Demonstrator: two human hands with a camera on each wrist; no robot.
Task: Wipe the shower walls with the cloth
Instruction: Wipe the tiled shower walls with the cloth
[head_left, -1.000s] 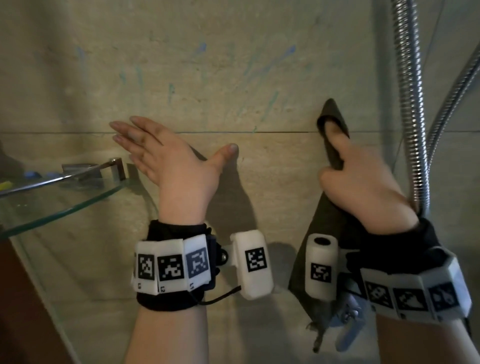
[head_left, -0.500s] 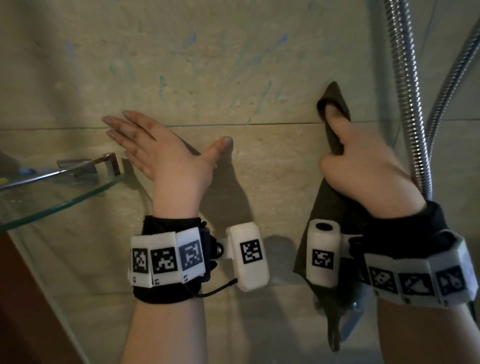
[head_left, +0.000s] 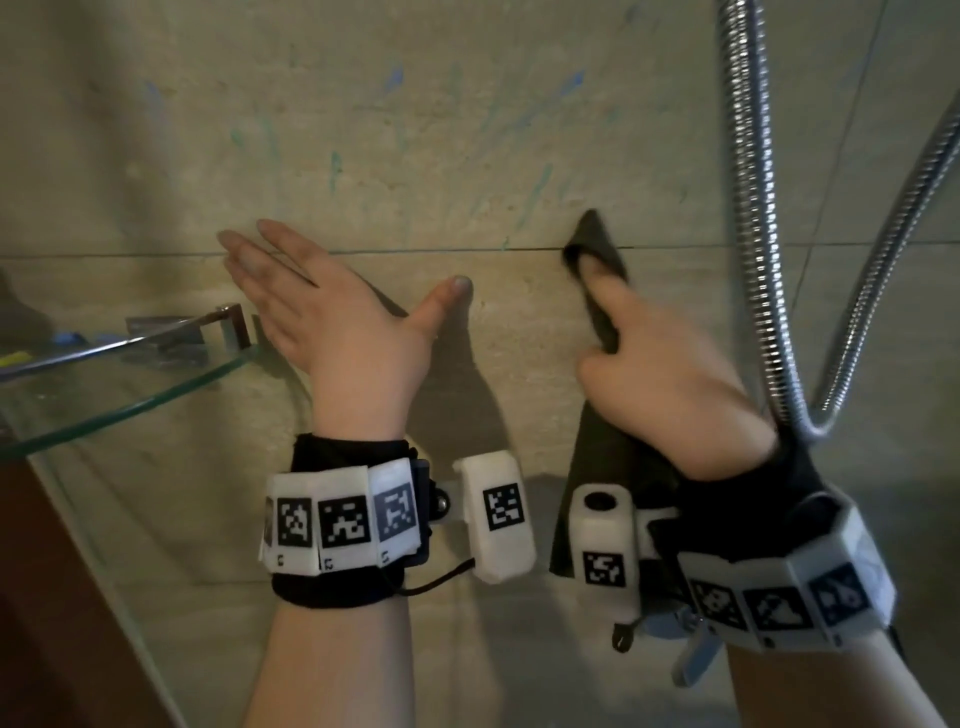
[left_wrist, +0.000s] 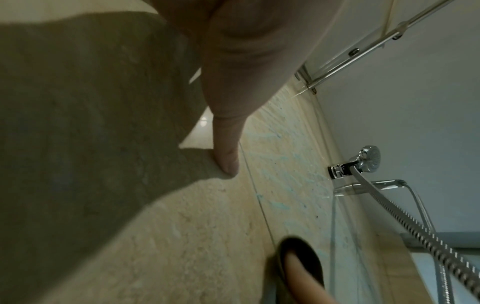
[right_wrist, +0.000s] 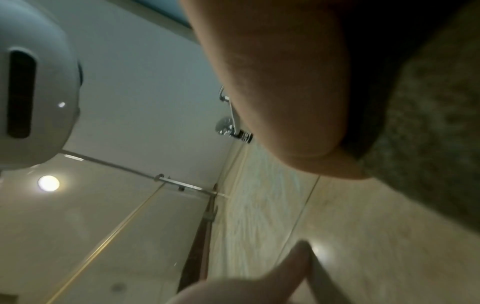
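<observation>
a beige tiled shower wall (head_left: 467, 130) streaked with blue-green marks fills the head view, a grout line running across it. the left hand (head_left: 332, 317) lies flat against the tile, fingers straight, thumb spread, just above a glass shelf (head_left: 119, 400). the right hand (head_left: 670, 384) pins a dark cloth (head_left: 597, 244) to the wall, forefinger extended inside the cloth's tip at the grout line, the rest hanging below the wrist. a metal hose (head_left: 748, 208) loops at the right.

from the left wrist, the thumb (left_wrist: 226, 144) touches the tile, the cloth-wrapped finger (left_wrist: 298, 265) near the bottom edge, the shower head (left_wrist: 369, 158) mounted beyond.

from the right wrist, the palm (right_wrist: 280, 82) presses the cloth (right_wrist: 428, 144) against the tile; how its other fingers lie is hidden.
</observation>
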